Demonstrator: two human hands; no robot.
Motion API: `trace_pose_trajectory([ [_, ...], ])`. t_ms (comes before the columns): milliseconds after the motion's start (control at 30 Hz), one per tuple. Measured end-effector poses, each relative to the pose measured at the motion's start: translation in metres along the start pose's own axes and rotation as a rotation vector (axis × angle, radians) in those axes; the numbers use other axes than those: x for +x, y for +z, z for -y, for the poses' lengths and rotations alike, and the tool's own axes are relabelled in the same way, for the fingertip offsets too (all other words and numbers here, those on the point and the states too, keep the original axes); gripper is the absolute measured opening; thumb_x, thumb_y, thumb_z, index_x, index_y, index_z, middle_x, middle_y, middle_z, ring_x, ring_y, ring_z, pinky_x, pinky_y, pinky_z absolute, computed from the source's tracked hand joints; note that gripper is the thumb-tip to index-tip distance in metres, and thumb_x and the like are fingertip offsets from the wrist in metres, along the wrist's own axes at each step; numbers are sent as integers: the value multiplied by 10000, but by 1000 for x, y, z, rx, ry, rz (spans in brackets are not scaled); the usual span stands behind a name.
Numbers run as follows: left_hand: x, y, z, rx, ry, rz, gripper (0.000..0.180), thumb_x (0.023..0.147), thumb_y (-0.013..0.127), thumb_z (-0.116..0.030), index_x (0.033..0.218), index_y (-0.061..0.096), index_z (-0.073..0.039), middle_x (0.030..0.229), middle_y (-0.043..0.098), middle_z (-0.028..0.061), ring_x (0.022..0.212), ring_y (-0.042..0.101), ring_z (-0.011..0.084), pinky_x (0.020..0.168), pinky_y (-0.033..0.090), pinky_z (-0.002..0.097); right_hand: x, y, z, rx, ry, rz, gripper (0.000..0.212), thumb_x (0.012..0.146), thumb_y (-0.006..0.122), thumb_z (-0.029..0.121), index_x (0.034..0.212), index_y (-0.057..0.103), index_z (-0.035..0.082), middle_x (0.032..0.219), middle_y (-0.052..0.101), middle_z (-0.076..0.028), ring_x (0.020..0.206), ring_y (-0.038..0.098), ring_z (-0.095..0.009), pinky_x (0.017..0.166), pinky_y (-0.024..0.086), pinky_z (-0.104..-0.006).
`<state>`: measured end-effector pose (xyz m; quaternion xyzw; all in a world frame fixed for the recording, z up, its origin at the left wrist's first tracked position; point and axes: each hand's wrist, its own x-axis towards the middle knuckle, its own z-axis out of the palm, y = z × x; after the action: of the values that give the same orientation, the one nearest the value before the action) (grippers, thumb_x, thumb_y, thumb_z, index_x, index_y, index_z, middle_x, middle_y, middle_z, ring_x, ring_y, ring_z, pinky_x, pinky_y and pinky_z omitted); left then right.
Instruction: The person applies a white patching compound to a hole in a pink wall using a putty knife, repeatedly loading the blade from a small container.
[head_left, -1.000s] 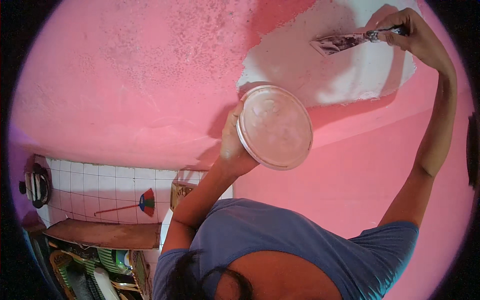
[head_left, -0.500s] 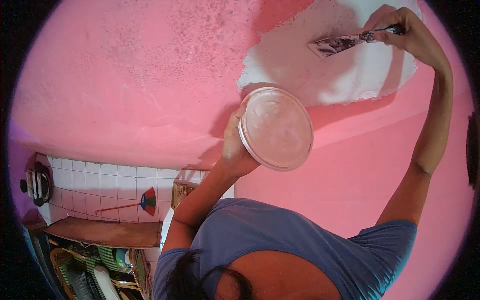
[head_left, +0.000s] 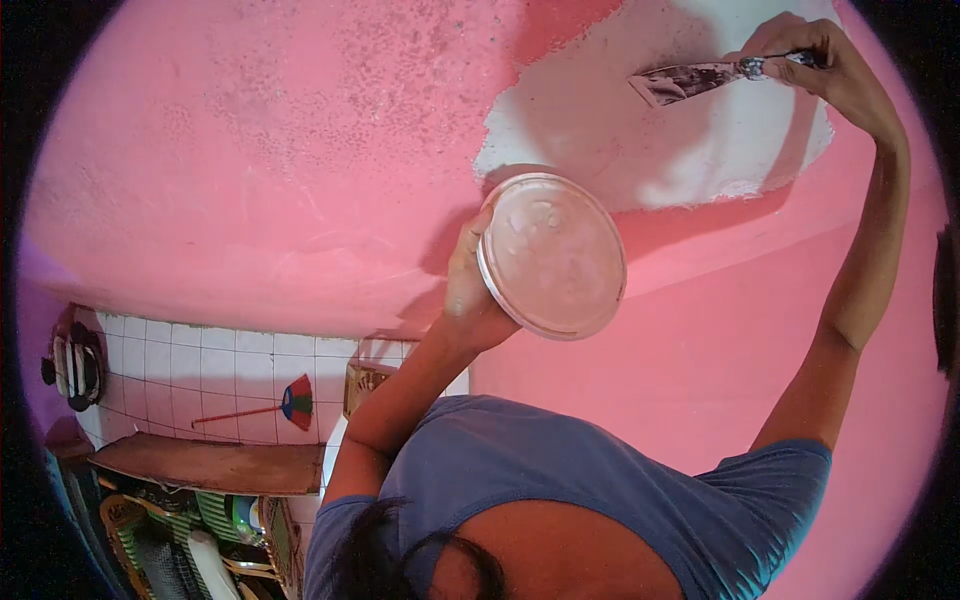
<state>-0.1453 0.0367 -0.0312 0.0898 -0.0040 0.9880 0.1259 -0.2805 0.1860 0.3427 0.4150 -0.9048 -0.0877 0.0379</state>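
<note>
My right hand (head_left: 835, 80), raised at the upper right, is closed round the handle of a putty knife (head_left: 690, 82). Its broad metal blade, smeared with pale paste, points left against a white plastered patch (head_left: 755, 150) on the pink wall; whether the edge presses on the wall I cannot tell. In the middle, my left hand (head_left: 470, 280) grips a round plastic lid (head_left: 555, 255) by its left edge. The lid's face is tilted toward me and carries a thin coat of pale paste with small lumps near the top. The fingers behind the lid are hidden.
The pink wall (head_left: 250, 200) has rough, speckled paint at the upper left. Lower left are a white tiled floor (head_left: 240, 350), a red-handled broom (head_left: 297, 402), a brown wooden board (head_left: 210, 465) and furniture with green-striped cushions (head_left: 215, 515).
The putty knife and my right hand have shifted slightly to the right and a little upward along the white patch. My left hand and the lid have barely moved.
</note>
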Motion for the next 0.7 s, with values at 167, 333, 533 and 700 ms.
trace_pose_trajectory([
  [167, 1, 2, 2, -42, 0, 26, 555, 959, 360, -488, 1370, 420, -120, 1343, 505, 93, 1211, 517, 277, 1023, 432, 477, -8, 7, -1, 100, 35, -226, 160, 861, 709, 206, 842, 691, 48, 688, 562, 19, 622, 450, -64, 546, 335, -252],
  [333, 2, 3, 1, -38, 3, 6, 555, 957, 362, -490, 1369, 429, -125, 1344, 507, 96, 1212, 517, 279, 1019, 432, 481, 15, -5, 45, 55, -1, 103, 143, 817, 739, 128, 925, 728, 35, 756, 671, -43, 594, 567, -92, 513, 453, -243],
  [533, 2, 0, 0, -60, -31, 6, 587, 937, 388, -514, 1375, 434, -127, 1361, 495, 109, 1232, 497, 291, 1039, 405, 487, 12, -31, 74, 11, 254, 40, 179, 792, 757, 104, 953, 739, 27, 820, 708, -77, 658, 629, -130, 603, 523, -255],
  [700, 4, 2, 4, -27, -30, -18, 613, 923, 406, -529, 1381, 436, -122, 1367, 494, 120, 1243, 485, 298, 1058, 381, 490, 19, -20, 76, 83, 125, 200, 187, 782, 766, 106, 943, 738, 16, 802, 715, -69, 628, 610, -101, 587, 512, -260],
])
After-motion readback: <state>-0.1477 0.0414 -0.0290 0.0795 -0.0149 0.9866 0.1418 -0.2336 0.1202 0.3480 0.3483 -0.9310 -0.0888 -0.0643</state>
